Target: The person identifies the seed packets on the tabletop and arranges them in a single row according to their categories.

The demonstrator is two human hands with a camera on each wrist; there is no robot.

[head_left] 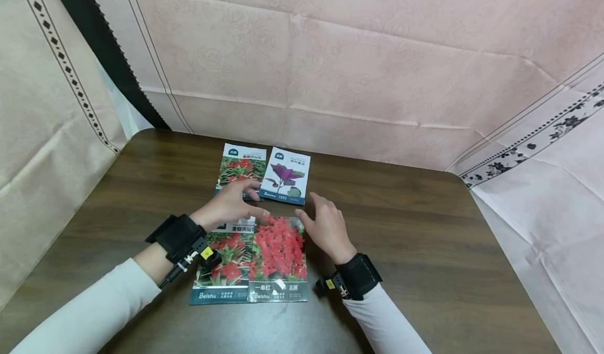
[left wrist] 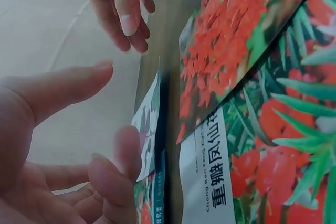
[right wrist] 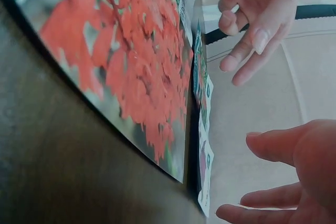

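Observation:
Two flower seed packets lie side by side near me: a green-and-red one (head_left: 225, 272) on the left and a red-flowered one (head_left: 278, 251) on the right, overlapping its edge. Behind them are a smaller green-and-red packet (head_left: 241, 166) and a purple-flowered packet (head_left: 286, 178). My left hand (head_left: 230, 202) hovers between the two rows, fingers loosely bent and thumb apart, hiding parts of the left packets. To the right of the red-flowered packet (right wrist: 131, 61), my right hand (head_left: 329, 229) has its thumb spread from loosely extended fingers. Neither wrist view shows anything held.
The packets lie on a dark wooden table (head_left: 415, 238) with rounded far corners. Pale patterned cloth (head_left: 330, 65) hangs behind it and at both sides. Each wrist carries a black strap (head_left: 176, 243) with a small camera.

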